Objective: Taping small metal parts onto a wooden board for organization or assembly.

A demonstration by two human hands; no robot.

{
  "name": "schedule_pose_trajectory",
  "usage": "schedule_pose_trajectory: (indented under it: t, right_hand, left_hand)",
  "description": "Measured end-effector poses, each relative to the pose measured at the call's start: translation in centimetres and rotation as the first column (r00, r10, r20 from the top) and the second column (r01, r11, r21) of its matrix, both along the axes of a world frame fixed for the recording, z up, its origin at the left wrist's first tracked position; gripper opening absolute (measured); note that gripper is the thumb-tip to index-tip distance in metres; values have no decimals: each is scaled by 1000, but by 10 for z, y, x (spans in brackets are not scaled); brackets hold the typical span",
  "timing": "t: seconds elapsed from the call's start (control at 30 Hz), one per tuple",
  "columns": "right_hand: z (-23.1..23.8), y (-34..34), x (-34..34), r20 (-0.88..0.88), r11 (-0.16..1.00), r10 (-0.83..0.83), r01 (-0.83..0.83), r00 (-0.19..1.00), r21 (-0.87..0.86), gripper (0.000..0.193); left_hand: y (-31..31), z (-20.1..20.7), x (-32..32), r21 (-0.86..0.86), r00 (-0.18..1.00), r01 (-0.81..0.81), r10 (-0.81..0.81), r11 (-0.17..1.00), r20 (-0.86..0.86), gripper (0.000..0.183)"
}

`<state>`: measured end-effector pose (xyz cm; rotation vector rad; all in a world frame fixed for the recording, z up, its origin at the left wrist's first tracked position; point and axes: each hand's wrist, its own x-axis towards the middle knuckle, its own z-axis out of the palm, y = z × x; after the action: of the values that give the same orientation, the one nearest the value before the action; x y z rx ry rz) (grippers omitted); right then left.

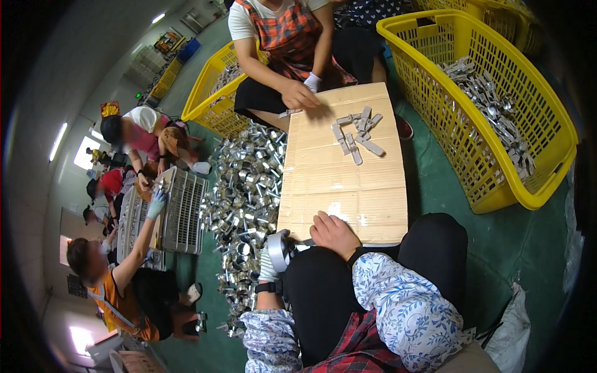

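My left hand, in a striped glove, is closed on a metal ring clamp beside my left knee. My bare right hand lies over the near edge of a cardboard sheet, its fingers stretched onto the board. Close to that hand, a dark grey piece shows between it and the ring clamp; I cannot make out its kind. Several grey lever-shaped pieces are spread on the far half of the cardboard. Left of the board lies a big heap of shiny metal ring clamps with bolts.
Across the board sits a co-worker, one hand over its far edge. A yellow basket with metal-and-grey parts stands at right; another yellow basket is behind the heap. Other people work at grey crates on the left. A white sack lies lower right.
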<state>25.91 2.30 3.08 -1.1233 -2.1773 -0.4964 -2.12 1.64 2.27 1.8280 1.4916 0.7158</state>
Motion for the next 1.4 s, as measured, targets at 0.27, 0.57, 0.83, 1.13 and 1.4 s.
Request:
schedule_pose_trajectory:
  t: [0.27, 0.57, 0.83, 1.13, 1.4]
  right_hand:
    - [-5, 1, 6, 11, 1000, -17, 17, 1000, -6, 22]
    - [-5, 1, 1, 16, 1000, -23, 23, 1000, 8, 21]
    - [-4, 1, 3, 14, 1000, -22, 22, 1000, 0, 22]
    - [-5, 2, 3, 32, 1000, -22, 23, 999, -2, 24]
    - [-6, 3, 3, 10, 1000, -18, 18, 1000, 19, 21]
  left_hand:
    - [-1, 21, 21, -22, 997, 48, -47, 999, 59, 33]
    - [-7, 14, 16, 108, 1000, 24, -23, 994, -14, 39]
    - [-8, 32, 26, 242, 983, 123, -85, 962, -163, 40]
    - [-7, 34, 27, 324, 962, 176, -93, 930, -257, 38]
    - [-6, 35, 26, 364, 949, 204, -93, 909, -301, 42]
